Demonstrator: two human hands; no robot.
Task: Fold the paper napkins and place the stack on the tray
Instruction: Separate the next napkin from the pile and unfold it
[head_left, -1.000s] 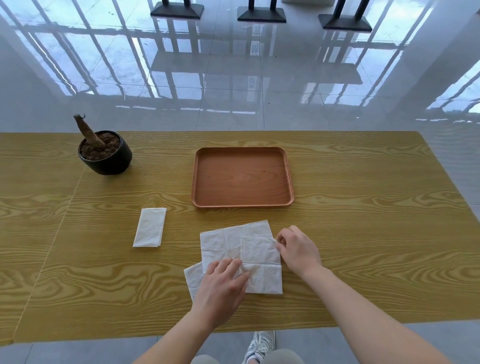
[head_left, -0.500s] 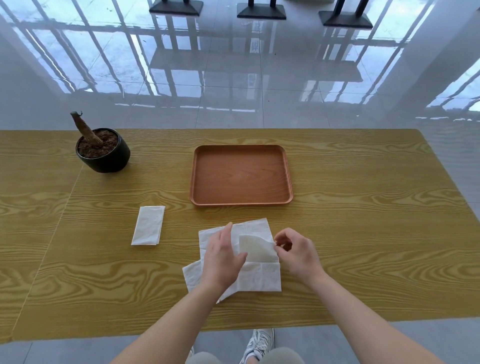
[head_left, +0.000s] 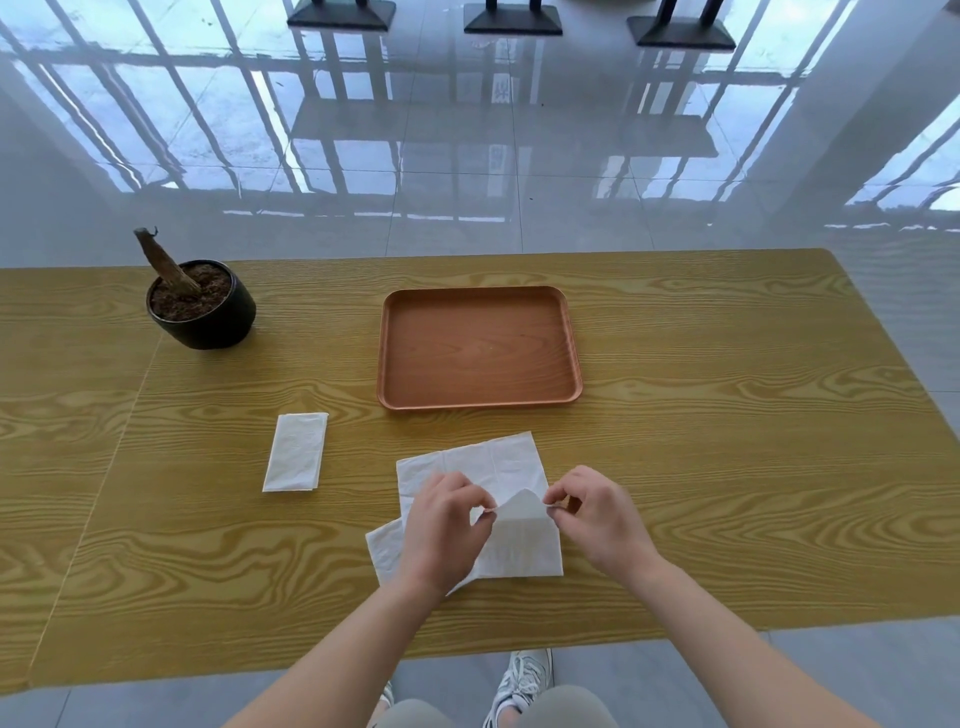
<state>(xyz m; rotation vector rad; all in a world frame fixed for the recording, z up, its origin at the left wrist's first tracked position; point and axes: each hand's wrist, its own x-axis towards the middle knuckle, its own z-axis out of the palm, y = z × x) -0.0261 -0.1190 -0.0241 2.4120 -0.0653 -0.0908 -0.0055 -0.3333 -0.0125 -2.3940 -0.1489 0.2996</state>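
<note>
A half-folded white napkin (head_left: 522, 540) lies on top of a loose pile near the table's front edge, its far edge raised in a peak. My left hand (head_left: 441, 530) pinches that edge at its left corner and my right hand (head_left: 597, 517) pinches it at the right. Beneath it lie an unfolded napkin (head_left: 488, 460) and another napkin (head_left: 384, 553) poking out at the lower left. One folded napkin (head_left: 296, 451) rests alone to the left. The brown tray (head_left: 479, 348) sits behind the pile with nothing in it.
A black pot (head_left: 205, 314) of soil with a cut stump stands at the back left of the wooden table (head_left: 727, 467). Glossy floor tiles and the bases of other furniture lie beyond the table. My shoes show below the front edge.
My left hand has moved from lying flat on the pile to pinching the top napkin's far edge. Both hands have lifted that edge off the pile.
</note>
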